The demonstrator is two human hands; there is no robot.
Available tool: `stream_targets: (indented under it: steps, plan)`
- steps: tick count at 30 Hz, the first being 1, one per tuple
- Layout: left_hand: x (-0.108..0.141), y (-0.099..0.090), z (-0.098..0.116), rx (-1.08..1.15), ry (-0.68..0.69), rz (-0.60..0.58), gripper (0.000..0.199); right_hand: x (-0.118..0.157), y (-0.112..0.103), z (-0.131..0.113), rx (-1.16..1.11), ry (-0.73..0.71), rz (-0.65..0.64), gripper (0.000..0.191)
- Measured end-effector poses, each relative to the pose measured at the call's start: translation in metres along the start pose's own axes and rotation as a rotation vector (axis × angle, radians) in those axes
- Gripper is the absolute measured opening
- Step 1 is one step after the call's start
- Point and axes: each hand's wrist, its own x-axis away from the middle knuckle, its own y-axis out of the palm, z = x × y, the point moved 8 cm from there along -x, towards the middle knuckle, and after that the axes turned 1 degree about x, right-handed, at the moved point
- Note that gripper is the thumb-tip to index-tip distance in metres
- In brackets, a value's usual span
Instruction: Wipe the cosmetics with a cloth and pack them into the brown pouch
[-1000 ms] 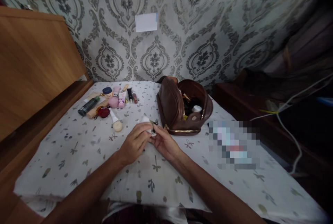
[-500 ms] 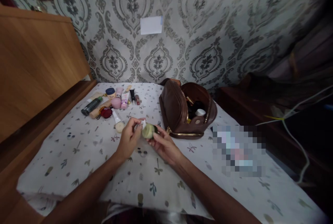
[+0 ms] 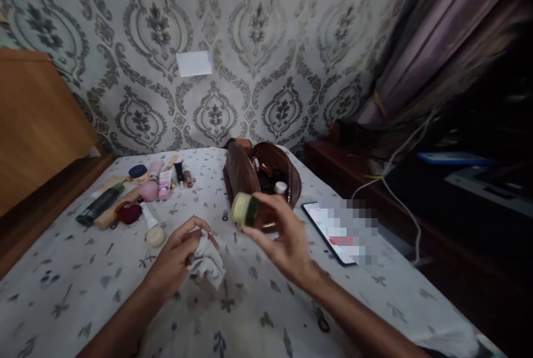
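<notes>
From where I stand, going by the head view, the right hand (image 3: 289,238) has a small jar (image 3: 240,209) pinched at the fingertips, fingers over it and thumb underneath. The jar lies on its side in that grip, its axis running roughly crosswise: pale green end toward the person's left, dark end in toward the right palm. It sits just in front of the open brown bag (image 3: 240,168), covering part of its near side; whether the two touch, I can't tell. The bag's mouth, with a white-topped pot (image 3: 280,187) inside, is beyond the right hand, which is the nearer of the two to it

The left hand (image 3: 169,261) grasps a crumpled white cloth (image 3: 207,263), apart from the jar and nearer the person. Beyond it, a round beige item (image 3: 155,237) lies beside a white tube (image 3: 147,216) on the bench (image 3: 104,297); a phone (image 3: 327,236) rests to the right of the right hand
</notes>
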Motion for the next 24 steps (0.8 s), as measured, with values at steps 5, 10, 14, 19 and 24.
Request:
stream_targets:
  steps: [5,10,14,19,24]
  plan:
    - [-0.013,0.052,0.076,-0.814,0.516,-0.079,0.033,-0.06,-0.069,0.012,-0.015,0.053,0.094,0.044]
    - [-0.037,0.11,0.098,-1.489,1.006,-0.047,0.043,-0.111,-0.073,0.025,0.176,-0.028,-0.19,0.041]
    - [-0.055,0.114,0.086,-1.694,1.119,0.022,0.04,-0.13,-0.054,0.033,0.413,-0.137,-0.466,0.037]
    - [-0.058,0.105,0.079,-1.654,1.186,0.014,0.044,-0.132,-0.023,0.05,0.513,-0.197,-0.767,0.027]
    - [-0.06,0.105,0.075,-1.692,1.27,-0.002,0.054,-0.129,0.006,0.058,0.466,-0.244,-0.977,0.025]
